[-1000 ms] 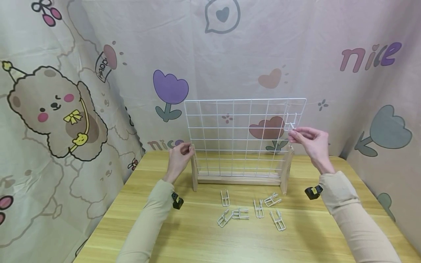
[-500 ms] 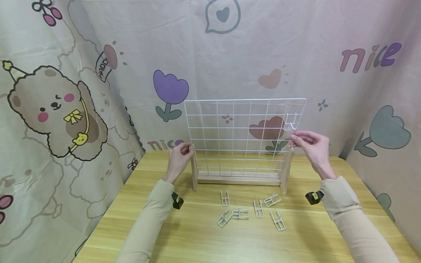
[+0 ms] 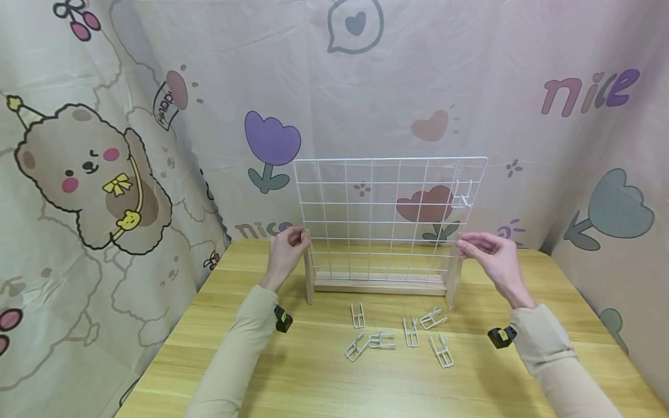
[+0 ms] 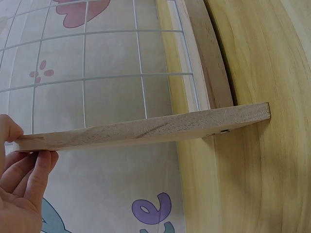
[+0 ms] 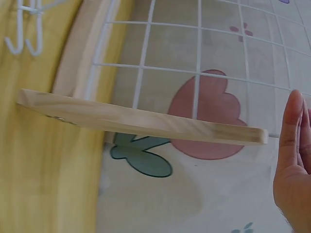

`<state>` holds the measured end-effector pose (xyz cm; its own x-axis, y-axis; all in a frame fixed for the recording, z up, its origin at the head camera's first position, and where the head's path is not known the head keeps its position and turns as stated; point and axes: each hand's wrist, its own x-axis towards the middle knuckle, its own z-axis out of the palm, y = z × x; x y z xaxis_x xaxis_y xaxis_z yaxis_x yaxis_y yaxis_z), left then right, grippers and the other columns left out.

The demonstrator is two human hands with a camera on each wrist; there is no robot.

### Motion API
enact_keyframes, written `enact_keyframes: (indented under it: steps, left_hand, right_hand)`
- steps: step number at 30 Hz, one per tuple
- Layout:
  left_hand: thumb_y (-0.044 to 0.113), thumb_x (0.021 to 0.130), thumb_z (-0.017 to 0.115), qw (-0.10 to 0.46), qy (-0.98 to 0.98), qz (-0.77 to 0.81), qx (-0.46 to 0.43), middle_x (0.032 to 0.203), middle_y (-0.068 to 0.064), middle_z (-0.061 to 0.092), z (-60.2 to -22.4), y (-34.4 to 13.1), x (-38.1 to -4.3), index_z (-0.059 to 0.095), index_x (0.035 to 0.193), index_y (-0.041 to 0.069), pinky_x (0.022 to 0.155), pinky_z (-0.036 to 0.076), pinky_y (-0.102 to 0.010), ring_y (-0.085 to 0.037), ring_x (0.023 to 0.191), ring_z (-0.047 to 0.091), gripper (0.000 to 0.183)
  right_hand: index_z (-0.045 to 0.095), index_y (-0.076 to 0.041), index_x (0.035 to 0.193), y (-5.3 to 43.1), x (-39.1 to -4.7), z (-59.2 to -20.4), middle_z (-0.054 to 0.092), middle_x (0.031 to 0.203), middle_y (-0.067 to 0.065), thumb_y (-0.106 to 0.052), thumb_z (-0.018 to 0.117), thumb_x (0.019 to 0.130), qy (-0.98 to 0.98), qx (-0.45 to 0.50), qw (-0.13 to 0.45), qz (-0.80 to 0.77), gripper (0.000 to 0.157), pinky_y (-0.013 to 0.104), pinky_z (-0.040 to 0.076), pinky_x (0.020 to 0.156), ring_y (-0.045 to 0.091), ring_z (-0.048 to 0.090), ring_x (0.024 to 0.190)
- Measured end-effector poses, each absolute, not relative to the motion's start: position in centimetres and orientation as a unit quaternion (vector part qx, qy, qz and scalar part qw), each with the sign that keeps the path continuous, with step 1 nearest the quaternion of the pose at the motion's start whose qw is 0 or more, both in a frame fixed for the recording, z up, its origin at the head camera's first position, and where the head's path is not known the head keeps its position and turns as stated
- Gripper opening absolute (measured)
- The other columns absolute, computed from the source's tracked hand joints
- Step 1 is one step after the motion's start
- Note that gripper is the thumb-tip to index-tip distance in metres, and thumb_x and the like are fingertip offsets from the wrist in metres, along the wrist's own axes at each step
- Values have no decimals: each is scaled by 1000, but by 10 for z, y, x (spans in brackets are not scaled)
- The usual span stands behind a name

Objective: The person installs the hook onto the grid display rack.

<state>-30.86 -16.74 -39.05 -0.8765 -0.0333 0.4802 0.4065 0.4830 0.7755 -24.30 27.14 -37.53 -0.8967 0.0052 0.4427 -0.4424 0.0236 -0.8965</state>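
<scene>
Grip of the right hand (image 3: pixel 493 260) looked empty, its fingers nearly straight beside the top of the right upright (image 3: pixel 455 276); whether skin touched wood was hard to tell, since the head view overlapped them while the right wrist view suggested a gap. From those fingertips the nearest loose hook (image 3: pixel 431 319) lay at about 7 o'clock on the worktop (image 3: pixel 324 377), its long axis running from 8 to 2, prongs toward 2. The right hand was the nearer of the two to it, with the upright's foot close to the straight path between. At 12 o'clock from the same fingertips, a hung hook (image 3: pixel 462 201) sat near the right edge of the wire grid (image 3: pixel 371 204). At 9 o'clock, across the grid, the left hand (image 3: pixel 287 252) pinched the top of the left upright (image 4: pixel 146 128). Five other hooks (image 3: pixel 410 332) lay scattered between 6 and 8 o'clock of the right fingertips, pointing various ways. Behind everything hung a printed cloth (image 3: pixel 444 52).
</scene>
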Motion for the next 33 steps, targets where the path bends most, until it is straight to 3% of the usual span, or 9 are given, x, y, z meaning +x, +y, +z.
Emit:
enact_keyframes:
  steps: [10,24,31,33]
  left_hand:
    - [4,91,65,225,-831,-496,-114,111,-25,74,-393,-168,-310,69,115,-8,88,63,-35,-34,103,75,26]
    - [3,91,68,223,-827,-502,-116,112,-26,74,-390,-168,-309,69,115,-8,88,62,-32,-34,104,74,27]
    - [2,90,68,229,-827,-499,-120,111,-27,73,-391,-168,-308,68,115,-9,88,62,-33,-36,104,74,27]
    - [2,91,67,229,-827,-499,-121,111,-27,73,-391,-168,-308,68,115,-9,88,62,-32,-36,104,74,27]
  right_hand:
    - [67,12,111,268,-231,-413,78,88,-11,3,69,91,-729,134,121,660,22,22,64,70,7,74,72]
    - [61,17,116,260,-222,-463,73,81,-16,-6,71,91,-801,100,37,589,35,28,62,63,9,68,67]
    - [57,18,121,257,-220,-476,76,95,13,-7,73,89,-809,110,-33,577,44,30,63,65,15,71,75]
    - [56,18,122,256,-220,-478,75,97,15,-8,74,88,-812,111,-43,572,46,31,64,66,16,72,78]
